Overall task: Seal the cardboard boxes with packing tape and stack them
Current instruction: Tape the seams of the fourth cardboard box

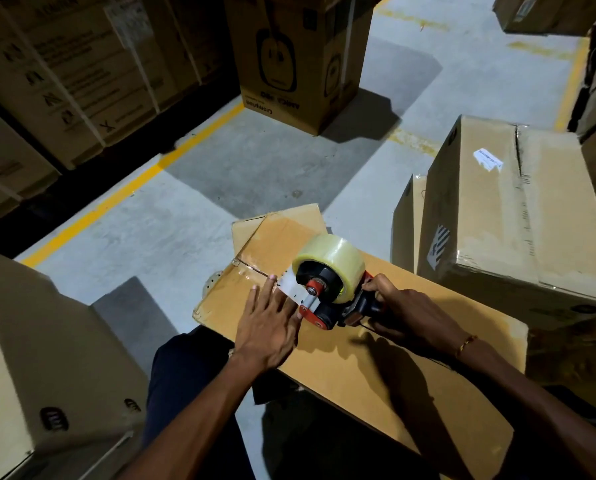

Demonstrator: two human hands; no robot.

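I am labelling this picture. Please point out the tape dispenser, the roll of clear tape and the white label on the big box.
tape dispenser (319, 311): head view, red front plate.
roll of clear tape (334, 254): head view, outer surface.
white label (487, 160): head view, its middle.

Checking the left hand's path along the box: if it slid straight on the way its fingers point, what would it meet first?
The left hand lies flat on the box, fingers pointing along the tape. Straight on, it would likely meet the taped flap seam first, then the box's far edge.

tape dispenser on box; larger box right, perhaps touching
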